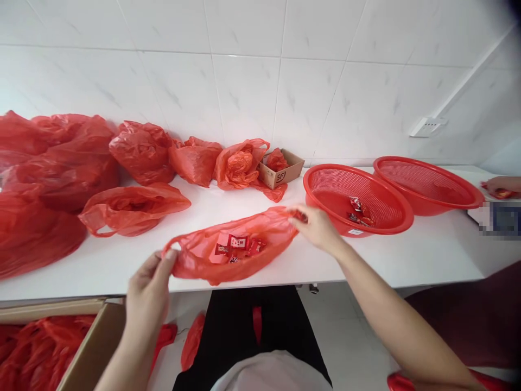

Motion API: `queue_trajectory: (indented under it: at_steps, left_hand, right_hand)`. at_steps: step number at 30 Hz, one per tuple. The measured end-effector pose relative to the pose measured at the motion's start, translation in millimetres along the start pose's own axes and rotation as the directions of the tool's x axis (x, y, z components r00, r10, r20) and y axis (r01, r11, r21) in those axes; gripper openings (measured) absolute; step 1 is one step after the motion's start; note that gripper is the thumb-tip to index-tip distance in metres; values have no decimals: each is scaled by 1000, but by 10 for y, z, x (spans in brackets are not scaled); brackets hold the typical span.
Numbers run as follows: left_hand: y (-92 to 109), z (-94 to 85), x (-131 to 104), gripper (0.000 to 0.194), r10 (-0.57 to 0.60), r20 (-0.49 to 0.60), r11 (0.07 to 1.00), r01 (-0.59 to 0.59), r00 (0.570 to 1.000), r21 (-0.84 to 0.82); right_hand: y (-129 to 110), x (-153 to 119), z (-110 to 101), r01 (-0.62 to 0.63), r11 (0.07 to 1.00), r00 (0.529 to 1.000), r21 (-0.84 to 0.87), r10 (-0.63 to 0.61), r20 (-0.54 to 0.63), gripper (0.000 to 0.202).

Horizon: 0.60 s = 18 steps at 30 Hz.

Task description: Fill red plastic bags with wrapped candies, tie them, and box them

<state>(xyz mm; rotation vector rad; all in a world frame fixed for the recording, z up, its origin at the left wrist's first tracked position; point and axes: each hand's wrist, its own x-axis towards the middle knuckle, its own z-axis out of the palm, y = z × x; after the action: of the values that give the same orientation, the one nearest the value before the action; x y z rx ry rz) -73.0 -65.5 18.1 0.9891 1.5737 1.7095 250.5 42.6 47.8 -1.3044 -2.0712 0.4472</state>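
A red plastic bag (203,266) is stretched wide between my two hands at the table's front edge. My left hand (151,274) pinches its left handle, and my right hand (311,225) grips the opposite end. Several small wrapped candies (238,242) in red and dark wrappers lie inside, visible through the mouth of the bag. Just beyond my right hand stands a red mesh basket (321,187) with a few wrapped pieces (357,205) at its bottom.
Filled red bags (142,152) line the wall at left; another bag (134,206) lies before them. A small cardboard box (288,172) and second red basket (423,174) stand behind. A carton (93,347) of red bags is below left. Another person's hand (504,186) shows far right.
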Motion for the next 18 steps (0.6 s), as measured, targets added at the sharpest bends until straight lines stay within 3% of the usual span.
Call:
queue_trajectory:
  at_steps: [2,4,6,7,10,12,15,18]
  left_hand:
    - [396,93,210,15,163,-30,967,-166,986,-191]
    - [818,228,357,11,350,-23,892,-340,937,-298]
    - [1153,377,432,11,489,-5,835,-470,872,-286]
    - [1265,443,458,12,507,27,842,-489,861,-229]
    - [1398,551,564,20,331,300,941,-337,895,-33]
    - [1408,530,662,25,219,414,965,-260,884,44]
    - [1463,444,777,26,277,374,942,-327,885,75]
    - [1565,467,800,23,291,461,939,-344,838,32]
  right_hand:
    - [-208,204,-333,60,994,991,92,-48,-125,19]
    - [-439,388,-610,138,975,964,177,-91,-251,18]
    - [-613,534,-782,203,957,927,206,-121,-354,18]
    - [-663,595,-830,220,954,922,202,-136,-363,19]
    - [-687,742,-918,192,965,964,179,-151,-221,20]
    - [-680,804,-1014,175,966,975,189,-143,-169,23]
    - [-767,846,-1243,176,967,978,184,-150,-148,27]
    - [-930,897,-1448,99,985,993,141,-107,47,28]
